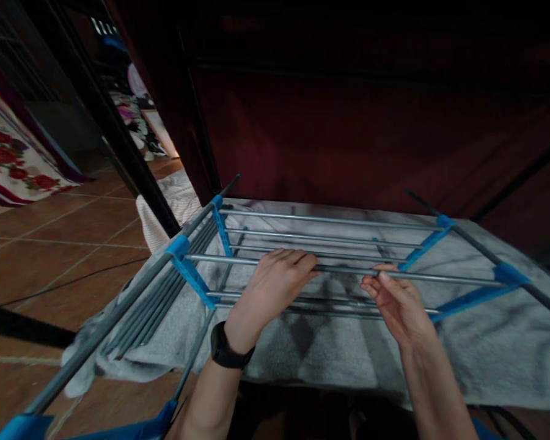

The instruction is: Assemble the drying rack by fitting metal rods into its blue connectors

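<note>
A rack of grey metal tubes joined by blue plastic connectors (190, 269) lies across a grey cloth (311, 360). My left hand (282, 278), with a black watch on its wrist, is closed over the front crossbar (233, 260) from above. My right hand (398, 299) pinches that same crossbar between thumb and fingers, farther right, with its palm turned up. Behind the hands run several thinner crossbars (325, 218) between the blue end pieces. At the right, another blue connector (508, 275) joins the crossbar to a long side tube (474, 244).
Several loose grey tubes (160, 299) lie side by side on the cloth at the left. A dark post (132, 165) slants past the rack's left side. Behind stands a dark red panel (348, 140). Brown floor tiles (73, 250) and a flowered cloth (13, 153) are farther left.
</note>
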### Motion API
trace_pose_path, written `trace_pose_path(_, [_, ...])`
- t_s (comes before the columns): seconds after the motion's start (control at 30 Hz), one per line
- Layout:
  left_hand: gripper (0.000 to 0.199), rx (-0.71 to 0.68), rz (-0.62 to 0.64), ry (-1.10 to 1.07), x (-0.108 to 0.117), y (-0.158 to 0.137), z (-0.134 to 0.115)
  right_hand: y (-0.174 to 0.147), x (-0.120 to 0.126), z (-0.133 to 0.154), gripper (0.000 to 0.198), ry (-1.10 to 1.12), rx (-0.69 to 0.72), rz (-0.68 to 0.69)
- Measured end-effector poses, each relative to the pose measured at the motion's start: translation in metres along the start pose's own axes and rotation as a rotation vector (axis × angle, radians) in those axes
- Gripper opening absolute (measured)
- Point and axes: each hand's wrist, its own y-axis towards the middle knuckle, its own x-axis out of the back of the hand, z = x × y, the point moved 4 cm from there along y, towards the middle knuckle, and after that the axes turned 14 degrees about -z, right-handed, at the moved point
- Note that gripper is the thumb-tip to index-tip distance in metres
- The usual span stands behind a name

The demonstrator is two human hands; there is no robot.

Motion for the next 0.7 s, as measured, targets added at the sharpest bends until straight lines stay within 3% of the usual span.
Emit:
trace_pose_path(0.4, [0.026,-0.074,-0.050,-0.020,-0.009,0.000,0.013,-0.001,-0.012,0.007,0.037,0.023,-0.044,0.089])
trace_pose_path(0.63, [0.027,-0.101,-0.031,-0.004,-0.015,-0.002,0.013,-0.014,-0.010,0.021,0.038,-0.402,-0.042,0.495])
trace_pose_path(0.7, [0.027,-0.098,-0.035,0.004,-0.015,-0.002,0.013,-0.022,-0.002,0.041,0.035,-0.468,0.054,0.475])
